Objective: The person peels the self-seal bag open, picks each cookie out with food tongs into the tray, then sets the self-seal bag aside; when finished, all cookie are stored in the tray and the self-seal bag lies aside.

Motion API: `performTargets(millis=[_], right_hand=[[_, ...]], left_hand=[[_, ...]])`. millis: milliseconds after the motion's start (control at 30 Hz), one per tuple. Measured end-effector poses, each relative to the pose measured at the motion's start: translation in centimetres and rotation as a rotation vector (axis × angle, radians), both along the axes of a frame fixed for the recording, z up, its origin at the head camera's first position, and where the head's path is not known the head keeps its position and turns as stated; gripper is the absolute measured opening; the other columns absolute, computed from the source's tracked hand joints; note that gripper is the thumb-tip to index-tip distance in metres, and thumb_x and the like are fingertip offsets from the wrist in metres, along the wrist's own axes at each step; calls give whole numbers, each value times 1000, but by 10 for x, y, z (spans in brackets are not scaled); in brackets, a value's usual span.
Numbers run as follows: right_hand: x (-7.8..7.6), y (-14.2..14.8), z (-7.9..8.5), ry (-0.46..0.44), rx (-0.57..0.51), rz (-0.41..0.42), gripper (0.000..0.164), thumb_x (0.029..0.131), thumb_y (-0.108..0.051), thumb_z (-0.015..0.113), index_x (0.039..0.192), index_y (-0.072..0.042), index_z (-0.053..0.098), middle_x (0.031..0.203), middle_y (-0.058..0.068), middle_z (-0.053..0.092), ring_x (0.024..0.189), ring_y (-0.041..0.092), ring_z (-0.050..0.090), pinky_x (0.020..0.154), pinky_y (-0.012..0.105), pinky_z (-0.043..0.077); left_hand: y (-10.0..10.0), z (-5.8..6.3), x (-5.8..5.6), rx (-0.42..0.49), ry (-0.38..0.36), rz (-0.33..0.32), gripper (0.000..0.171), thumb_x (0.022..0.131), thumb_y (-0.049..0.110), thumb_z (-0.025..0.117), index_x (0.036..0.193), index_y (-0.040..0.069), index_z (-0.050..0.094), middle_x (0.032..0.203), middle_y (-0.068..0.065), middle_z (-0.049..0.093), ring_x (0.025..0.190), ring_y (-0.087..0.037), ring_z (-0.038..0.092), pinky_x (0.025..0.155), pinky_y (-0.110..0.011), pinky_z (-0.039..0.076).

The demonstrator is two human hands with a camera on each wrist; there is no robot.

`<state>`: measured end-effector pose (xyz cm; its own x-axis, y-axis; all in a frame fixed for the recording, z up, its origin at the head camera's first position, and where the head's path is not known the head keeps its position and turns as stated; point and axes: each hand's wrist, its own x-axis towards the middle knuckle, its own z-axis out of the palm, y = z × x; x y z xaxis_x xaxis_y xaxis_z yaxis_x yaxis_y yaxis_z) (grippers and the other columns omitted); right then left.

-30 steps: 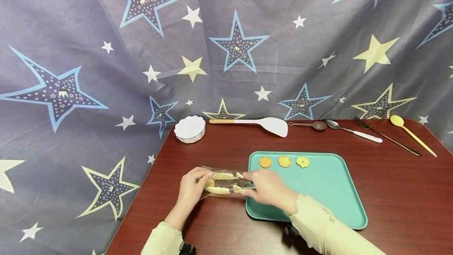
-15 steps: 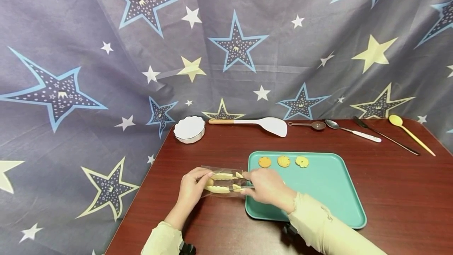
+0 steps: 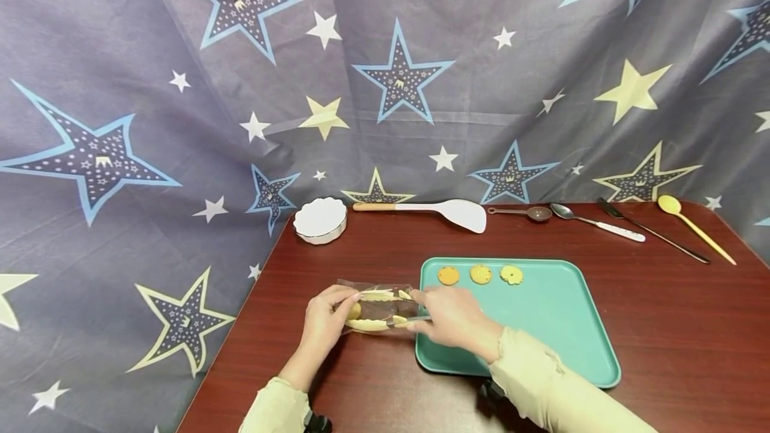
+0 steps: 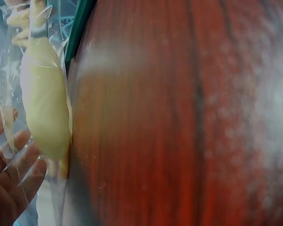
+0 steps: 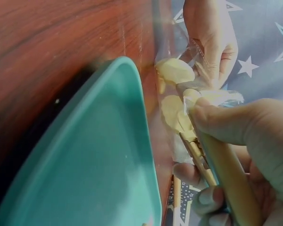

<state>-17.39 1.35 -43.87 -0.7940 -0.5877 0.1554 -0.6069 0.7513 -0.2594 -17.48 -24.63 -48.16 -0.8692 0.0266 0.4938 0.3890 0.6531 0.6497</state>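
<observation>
My left hand [image 3: 325, 318] pinches the closed-end side of a clear plastic bag [image 3: 388, 310], left of the teal tray [image 3: 511, 359]. My right hand [image 3: 454, 316] grips a pair of tongs with pale yellow heads [image 3: 368, 325]; their two arms stand apart inside the bag. A round yellowish cookie [image 3: 355, 311] lies in the bag by my left fingers, between the tong heads. The left wrist view shows one tong head [image 4: 47, 99] through the plastic. In the right wrist view my thumb presses the yellow tong handle [image 5: 226, 174].
Three cookies, one of them [image 3: 480, 274], sit in a row along the tray's far edge. At the back of the table lie a white fluted dish [image 3: 321, 220], a spatula [image 3: 463, 214], a brown spoon [image 3: 538, 214], a metal spoon [image 3: 619, 231], a dark-headed utensil [image 3: 662, 236] and a yellow spoon [image 3: 670, 204].
The tong heads have spread wider apart inside the bag, and the cookie now lies loose between them. Both hands stay almost in place.
</observation>
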Motion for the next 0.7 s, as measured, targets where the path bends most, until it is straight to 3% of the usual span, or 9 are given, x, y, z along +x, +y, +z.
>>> performTargets(millis=[233,433,700], right_hand=[[-7,-12,-2,-37,17,-28,55,84,-46,73,127,-12,65,102,5,71,81,19,65,45,33,44],[-9,-17,1,7,33,-32,47,83,-44,75,119,-15,69,86,3,70,79,21,66,52,39,50],[-2,-7,3,13,-17,16,47,84,-40,75,120,-10,69,91,5,72,73,19,64,48,30,44]], left_hand=[[0,1,0,36,-8,-12,3,85,11,76,84,13,79,86,8,71,82,-12,66,72,-22,51],[-1,3,0,57,-25,-6,5,86,11,75,84,13,78,88,6,71,76,-9,64,59,-17,50],[-3,3,3,-18,-1,30,4,85,13,75,84,14,79,87,10,71,83,-8,66,71,-23,50]])
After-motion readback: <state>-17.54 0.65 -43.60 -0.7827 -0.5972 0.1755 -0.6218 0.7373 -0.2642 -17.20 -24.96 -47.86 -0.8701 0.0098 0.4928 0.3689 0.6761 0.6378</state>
